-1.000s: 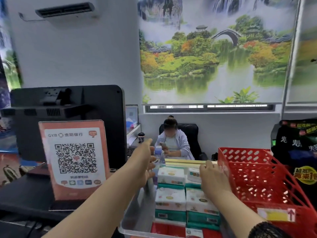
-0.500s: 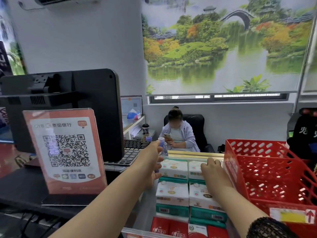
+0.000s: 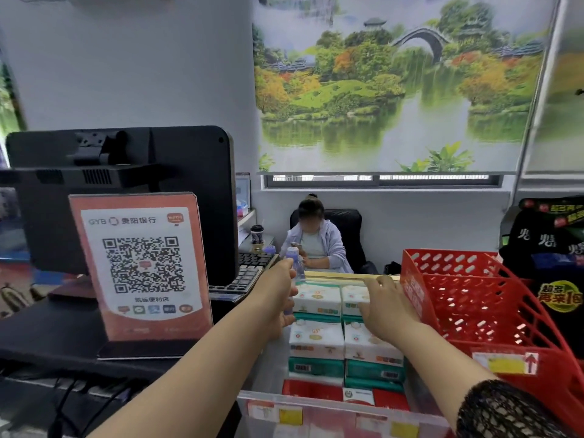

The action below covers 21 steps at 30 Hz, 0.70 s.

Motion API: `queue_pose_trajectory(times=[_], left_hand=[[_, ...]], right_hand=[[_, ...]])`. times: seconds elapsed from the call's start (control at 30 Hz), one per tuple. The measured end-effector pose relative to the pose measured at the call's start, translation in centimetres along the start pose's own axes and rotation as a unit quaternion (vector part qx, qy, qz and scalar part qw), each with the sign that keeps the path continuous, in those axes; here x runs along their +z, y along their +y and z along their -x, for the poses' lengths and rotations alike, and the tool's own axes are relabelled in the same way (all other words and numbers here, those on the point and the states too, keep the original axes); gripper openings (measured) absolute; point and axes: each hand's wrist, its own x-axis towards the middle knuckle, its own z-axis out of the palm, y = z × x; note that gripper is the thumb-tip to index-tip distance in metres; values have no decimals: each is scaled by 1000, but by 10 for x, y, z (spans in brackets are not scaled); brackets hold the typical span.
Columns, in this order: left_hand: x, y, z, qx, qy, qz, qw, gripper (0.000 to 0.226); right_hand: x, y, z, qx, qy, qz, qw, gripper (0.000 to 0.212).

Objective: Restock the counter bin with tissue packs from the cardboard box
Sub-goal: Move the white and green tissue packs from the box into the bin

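Note:
A clear plastic counter bin [image 3: 331,409] holds white-and-green tissue packs [image 3: 316,338] in two rows, with red packs [image 3: 311,388] at the near end. My right hand [image 3: 384,311] lies over the far right tissue pack [image 3: 352,298], fingers spread and fairly straight. My left hand [image 3: 278,300] is at the bin's far left corner, its thumb and fingers curled round a clear water bottle [image 3: 294,259] with a blue cap. No cardboard box is in view.
A red perforated basket [image 3: 480,298] stands right of the bin. An orange QR-code sign [image 3: 142,263], a black monitor [image 3: 158,172] and a keyboard [image 3: 245,276] stand to the left. A person sits behind the counter.
My right hand has spread its fingers and slid slightly forward on the far right pack. My left hand stays at the bottle. The view has shifted a little.

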Motion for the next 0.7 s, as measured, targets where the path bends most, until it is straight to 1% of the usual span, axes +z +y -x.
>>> queue_pose_trajectory(times=[0.1,0.2,0.3,0.33,0.37,0.43,0.47,0.5,0.6,0.7], left_hand=[[-9,1,15,5,-13,2,1000,42],[-21,4,32,22,-31,1,999,35],[-33,5,45,28,-45,-8,999,27],[-37,6,50,28,-49,-8,998,25],[-40,6,54,27,-53,-3,998,22],[-46,6,63,27,-61,11,998,20],[-49,6,68,30,-64,15,997,22],[-52,6,72,33,-64,16,997,25],[-63,3,88,35,-57,3,998,29],[-73,-3,107,45,-51,-7,998,27]], right_hand=[[-17,-21,18,13,3,-72,997,57],[-33,-45,43,13,13,-147,989,58],[-52,-71,67,17,32,-247,968,60],[-59,-80,75,20,42,-302,952,58],[-67,-90,82,27,45,-374,926,56],[-81,-107,96,56,16,-523,850,58],[-87,-114,104,71,-3,-573,817,62],[-91,-120,110,81,-17,-598,797,64],[-101,-134,129,88,-20,-628,773,60],[-108,-144,150,83,-16,-630,772,58]])
